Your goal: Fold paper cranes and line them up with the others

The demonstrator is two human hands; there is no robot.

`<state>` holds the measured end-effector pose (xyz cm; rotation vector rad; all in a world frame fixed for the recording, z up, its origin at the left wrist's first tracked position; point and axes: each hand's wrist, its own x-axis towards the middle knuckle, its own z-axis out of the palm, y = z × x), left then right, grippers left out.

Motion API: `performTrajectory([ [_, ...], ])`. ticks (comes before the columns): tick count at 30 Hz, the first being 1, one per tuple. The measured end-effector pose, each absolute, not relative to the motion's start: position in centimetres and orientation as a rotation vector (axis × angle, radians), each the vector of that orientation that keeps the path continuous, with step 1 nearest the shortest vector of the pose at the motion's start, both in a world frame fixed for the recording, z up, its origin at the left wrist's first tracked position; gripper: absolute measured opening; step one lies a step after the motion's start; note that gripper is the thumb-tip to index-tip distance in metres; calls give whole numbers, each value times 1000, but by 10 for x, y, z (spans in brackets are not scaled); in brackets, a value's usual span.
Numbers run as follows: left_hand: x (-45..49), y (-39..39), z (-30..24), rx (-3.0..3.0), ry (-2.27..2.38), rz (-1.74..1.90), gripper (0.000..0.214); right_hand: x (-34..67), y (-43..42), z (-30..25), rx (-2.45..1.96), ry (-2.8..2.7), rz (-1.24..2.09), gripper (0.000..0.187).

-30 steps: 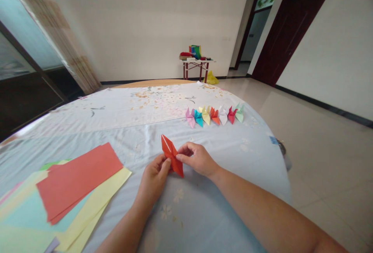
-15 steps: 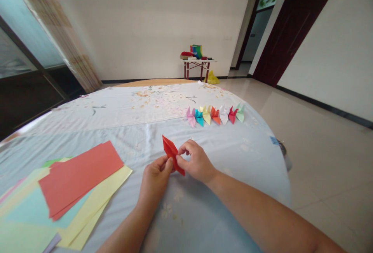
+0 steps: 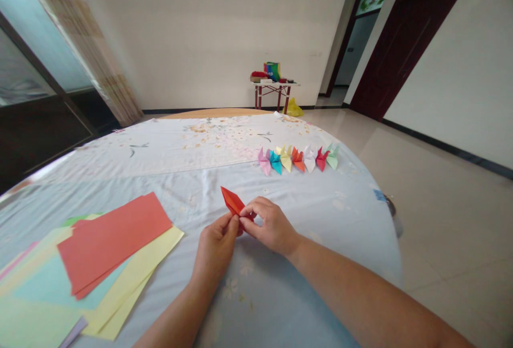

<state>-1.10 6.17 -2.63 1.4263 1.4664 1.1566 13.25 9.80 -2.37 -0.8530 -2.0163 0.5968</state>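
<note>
A folded piece of red-orange paper (image 3: 231, 201) is pinched between both hands above the pale blue tablecloth (image 3: 176, 177). My left hand (image 3: 216, 246) grips its near end with thumb and fingers closed. From the right, my right hand (image 3: 270, 225) pinches the same end, so only the pointed far tip shows. A row of several finished folded paper figures (image 3: 297, 159) in pink, blue, yellow, orange, white, red and green stands further back on the right.
A stack of coloured paper sheets (image 3: 92, 262), red on top of yellow and pale blue, lies at the left front. The round table's edge (image 3: 385, 214) drops off to the tiled floor on the right. A small table with bags (image 3: 272, 83) stands by the far wall.
The red paper has been folded narrower and lowered toward the table; its lower point is now hidden in my fingers. Both hands have closed in on it.
</note>
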Motion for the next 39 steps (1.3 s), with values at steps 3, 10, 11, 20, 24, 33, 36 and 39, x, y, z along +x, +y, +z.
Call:
performTrajectory([
  [3, -12, 61, -25, 1398, 1554, 1155, 28, 132, 97, -23, -838, -2043, 601, 7],
  [10, -12, 60, -24, 1429, 1509, 1169, 28, 131, 96, -24, -827, -2051, 606, 10],
  [11, -12, 60, -24, 1433, 1472, 1178, 28, 131, 97, -24, -829, -2051, 608, 10],
  [20, -9, 55, -22, 1394, 1315, 1150, 35, 135, 102, -21, -890, -1995, 694, 16],
  [24, -10, 56, -25, 1425, 1295, 1135, 36, 137, 103, -22, -885, -1973, 737, 17],
  [33, -10, 57, -20, 1494, 1394, 1174, 27, 138, 103, -20, -922, -1792, 1030, 22],
  [36, -8, 58, -16, 1470, 1403, 1211, 24, 137, 104, -22, -934, -1702, 1169, 25],
  [39, -8, 58, -13, 1408, 1421, 1251, 23, 136, 106, -26, -884, -1588, 1348, 29],
])
